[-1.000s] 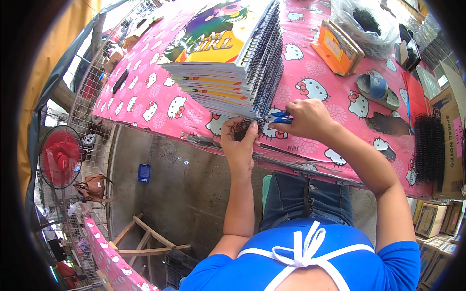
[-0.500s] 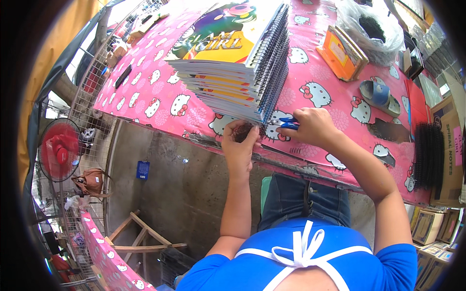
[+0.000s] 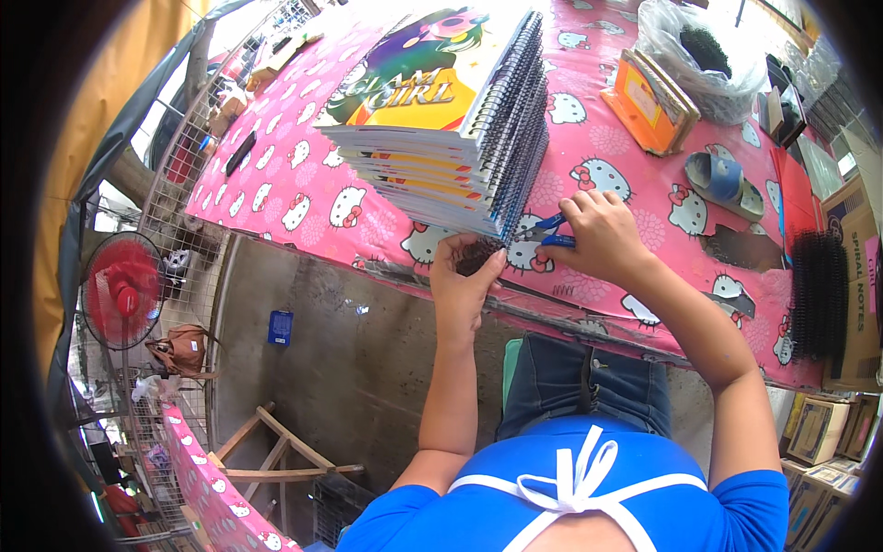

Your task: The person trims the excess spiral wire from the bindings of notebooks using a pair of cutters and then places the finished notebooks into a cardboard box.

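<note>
Head view, looking down: a person in a blue top with white ties sits at a counter (image 3: 575, 161) whose pink cover shows white cartoon cat heads. At upper centre stands a tall stack of spiral notebooks (image 3: 418, 161), coil edges facing right. Just below its lower right corner, the left hand (image 3: 462, 281) has its grip closed around dark wire coils (image 3: 478, 255), pinched between thumb and fingers. To its right, near the middle of the frame, the grip of the right hand (image 3: 602, 235) is clasped on a blue-handled tool (image 3: 558, 232), its tip pointing toward the stack's corner. At upper right are a clear plastic bag (image 3: 667, 37) and a blue-strapped slipper (image 3: 722, 181); at far right, black coils (image 3: 816, 294) stand beside a cardboard box (image 3: 853, 294).
</note>
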Tool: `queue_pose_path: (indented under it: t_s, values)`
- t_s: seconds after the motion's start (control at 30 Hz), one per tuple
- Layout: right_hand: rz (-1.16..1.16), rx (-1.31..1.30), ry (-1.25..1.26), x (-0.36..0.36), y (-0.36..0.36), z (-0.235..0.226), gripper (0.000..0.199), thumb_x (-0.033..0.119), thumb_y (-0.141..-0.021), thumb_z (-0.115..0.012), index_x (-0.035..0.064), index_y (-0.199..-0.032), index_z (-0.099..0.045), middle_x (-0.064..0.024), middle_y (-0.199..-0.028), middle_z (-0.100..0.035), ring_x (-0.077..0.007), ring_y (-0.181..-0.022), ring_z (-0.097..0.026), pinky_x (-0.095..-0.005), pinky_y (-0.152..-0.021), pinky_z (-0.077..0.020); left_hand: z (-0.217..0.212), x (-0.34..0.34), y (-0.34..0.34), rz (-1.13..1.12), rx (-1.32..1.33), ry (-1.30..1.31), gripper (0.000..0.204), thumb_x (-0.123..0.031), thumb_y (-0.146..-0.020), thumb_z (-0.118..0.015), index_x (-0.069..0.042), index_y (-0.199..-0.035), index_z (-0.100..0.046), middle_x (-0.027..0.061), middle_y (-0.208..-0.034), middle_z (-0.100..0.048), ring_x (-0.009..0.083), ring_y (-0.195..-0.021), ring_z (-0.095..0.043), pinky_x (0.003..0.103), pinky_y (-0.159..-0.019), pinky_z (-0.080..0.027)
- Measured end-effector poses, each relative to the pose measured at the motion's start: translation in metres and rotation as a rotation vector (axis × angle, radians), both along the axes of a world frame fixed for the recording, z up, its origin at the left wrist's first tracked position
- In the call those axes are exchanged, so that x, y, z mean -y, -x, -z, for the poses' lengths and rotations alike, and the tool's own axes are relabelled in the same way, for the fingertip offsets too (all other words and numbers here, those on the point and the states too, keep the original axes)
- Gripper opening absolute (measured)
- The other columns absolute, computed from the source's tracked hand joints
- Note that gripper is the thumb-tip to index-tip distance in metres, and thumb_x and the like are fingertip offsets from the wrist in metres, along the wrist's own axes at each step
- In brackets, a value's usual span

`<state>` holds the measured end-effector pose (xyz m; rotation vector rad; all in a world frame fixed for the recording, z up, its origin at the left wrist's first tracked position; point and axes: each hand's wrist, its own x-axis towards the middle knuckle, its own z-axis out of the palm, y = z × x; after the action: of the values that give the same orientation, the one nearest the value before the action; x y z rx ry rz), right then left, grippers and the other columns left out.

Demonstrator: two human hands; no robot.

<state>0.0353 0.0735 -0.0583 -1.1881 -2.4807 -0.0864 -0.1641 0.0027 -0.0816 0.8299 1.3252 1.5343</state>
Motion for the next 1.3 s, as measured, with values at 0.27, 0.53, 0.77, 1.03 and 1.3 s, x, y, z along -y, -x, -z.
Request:
queue_pose_path:
  t_s: [0.27, 0.53, 0.77, 1.03, 1.3]
  values:
    - [0.057, 0.127, 0.433, -0.001, 0.013, -0.012, 0.055, 0.056, -0.071, -0.069, 0.0026, -0.079, -0.063, -0.0121, -0.074, -0.063, -0.0286, -0.07, -0.065, -0.0409, -0.063, -0.0499, 0.0, 0.002, -0.003, -0.024, 0.037, -0.001, 0.038, -0.001, -0.076, -0.075, 0.002, -0.105, -0.052, 0.0086, -0.085, -0.064, 0.011, -0.064, -0.061, 0.021, -0.048, -0.05]
    - [-0.041, 0.028, -0.069, -0.003, -0.005, 0.0, 0.05, 0.053, -0.071, -0.07, 0.0043, -0.077, -0.062, -0.0104, -0.075, -0.061, -0.0277, -0.073, -0.062, -0.0387, -0.069, -0.0473, 0.004, 0.003, 0.004, 0.0, -0.454, -0.008, 0.045, -0.009, -0.072, -0.081, 0.002, -0.107, -0.053, 0.0084, -0.088, -0.065, 0.0121, -0.076, -0.062, 0.023, -0.062, -0.05]
    - [-0.033, 0.08, 0.08, 0.001, 0.012, -0.003, 0.052, 0.055, -0.071, -0.07, 0.004, -0.078, -0.062, -0.0102, -0.076, -0.061, -0.0272, -0.075, -0.061, -0.0382, -0.073, -0.0461, 0.009, -0.002, 0.002, -0.044, -0.456, -0.019, 0.043, -0.014, -0.071, -0.08, 0.001, -0.103, -0.056, 0.0081, -0.087, -0.066, 0.0132, -0.076, -0.062, 0.028, -0.07, -0.05]
    - [0.041, 0.176, 0.303, 0.001, 0.013, -0.016, 0.054, 0.056, -0.071, -0.068, 0.0029, -0.073, -0.064, -0.0132, -0.071, -0.066, -0.0284, -0.068, -0.067, -0.0402, -0.061, -0.0526, 0.011, 0.0, 0.004, -0.08, -0.43, -0.045, 0.039, -0.01, -0.073, -0.078, 0.001, -0.104, -0.055, 0.0058, -0.09, -0.063, 0.0116, -0.079, -0.059, 0.025, -0.074, -0.048]
    - [-0.079, 0.083, -0.17, 0.0, 0.012, -0.002, 0.053, 0.056, -0.071, -0.069, 0.003, -0.075, -0.065, -0.0123, -0.075, -0.066, -0.0272, -0.072, -0.067, -0.0391, -0.062, -0.0517, -0.005, 0.011, -0.004, -0.016, -0.557, 0.014, 0.04, -0.01, -0.073, -0.077, -0.002, -0.104, -0.054, 0.0061, -0.082, -0.065, 0.0094, -0.067, -0.059, 0.024, -0.062, -0.048]
